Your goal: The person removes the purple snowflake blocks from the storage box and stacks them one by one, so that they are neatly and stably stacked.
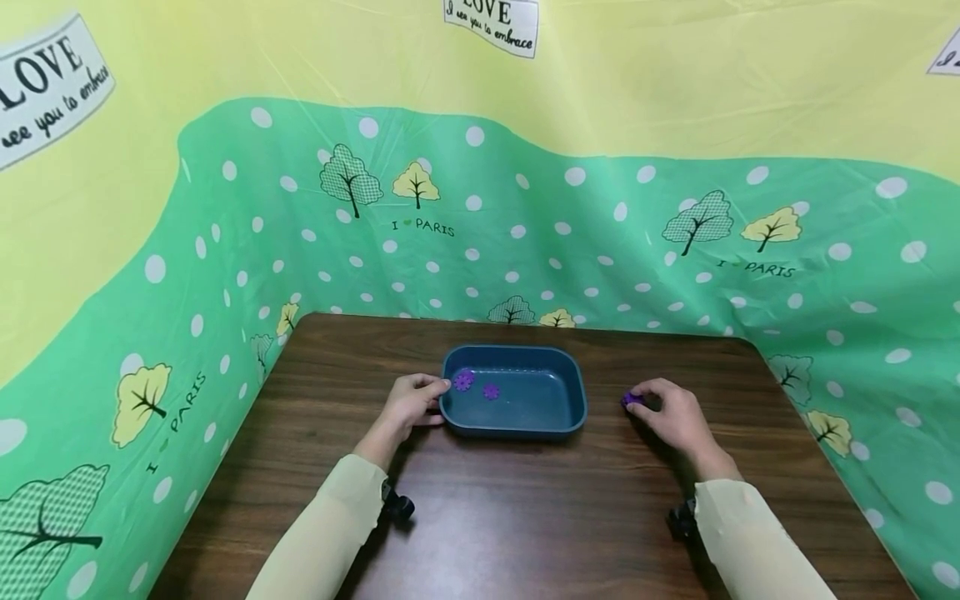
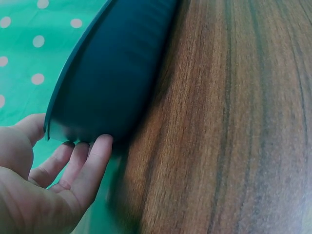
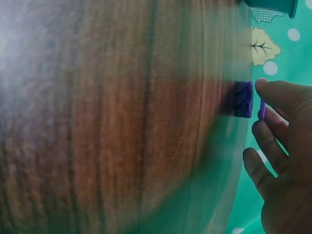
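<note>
Tray (image 1: 534, 402) mid-frame, long axis left-right, left end pinched by your left hand (image 1: 411, 402); right of centre, your right hand (image 1: 673, 414) pinches a thin purple piece (image 3: 262, 110), edge-on in wrist view, near a purple stack (image 3: 243, 99).

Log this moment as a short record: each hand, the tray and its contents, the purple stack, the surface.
Left hand: grips the tray at its left end, thumb at the rim
Right hand: pinches a thin purple piece, apart from the stack
Tray contents: at least two purple flowers, towards the left end
Stack: on the table, right of the tray
Table: dark wood grain
</note>
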A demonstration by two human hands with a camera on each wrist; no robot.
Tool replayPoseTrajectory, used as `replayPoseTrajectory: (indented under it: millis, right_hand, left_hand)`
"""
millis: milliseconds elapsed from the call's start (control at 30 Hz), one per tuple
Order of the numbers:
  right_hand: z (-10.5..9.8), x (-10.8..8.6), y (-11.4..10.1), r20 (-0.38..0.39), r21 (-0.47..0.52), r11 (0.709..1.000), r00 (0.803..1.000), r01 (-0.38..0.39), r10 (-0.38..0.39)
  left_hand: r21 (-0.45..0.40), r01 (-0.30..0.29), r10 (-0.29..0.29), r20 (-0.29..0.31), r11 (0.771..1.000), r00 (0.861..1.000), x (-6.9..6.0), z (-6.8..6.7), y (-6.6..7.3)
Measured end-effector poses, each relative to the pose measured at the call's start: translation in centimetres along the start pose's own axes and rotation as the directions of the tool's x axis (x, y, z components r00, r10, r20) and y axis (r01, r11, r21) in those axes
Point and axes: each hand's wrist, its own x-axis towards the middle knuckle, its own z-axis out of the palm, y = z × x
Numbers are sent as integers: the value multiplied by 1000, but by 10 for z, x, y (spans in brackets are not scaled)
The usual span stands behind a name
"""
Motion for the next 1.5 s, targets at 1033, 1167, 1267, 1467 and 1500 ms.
replayPoseTrajectory:
  millis: [1033, 1167, 1267, 1467, 1500]
  right_hand:
    - [6, -5, 5, 17, -14, 1000, 1000, -5, 5]
    - [6, -6, 5, 15, -14, 1000, 1000, -3, 3]
    - [5, -7, 5, 32, -9, 1000, 999, -10, 10]
    - [2, -2, 5, 60, -1, 1000, 998, -13, 13]
    - [1, -1, 4, 58, -3, 1000, 998, -11, 11]
  left_hand:
    - [-3, 15, -15, -1, 1000, 1000, -2, 0, 1]
    - [-5, 16, -16, 2, 1000, 1000, -2, -1, 0]
    - [-8, 19, -19, 8, 1000, 1000, -2, -1, 0]
    - [-10, 21, -21, 14, 1000, 1000, -1, -1, 1]
    - [-10, 21, -21, 14, 1000, 1000, -1, -1, 2]
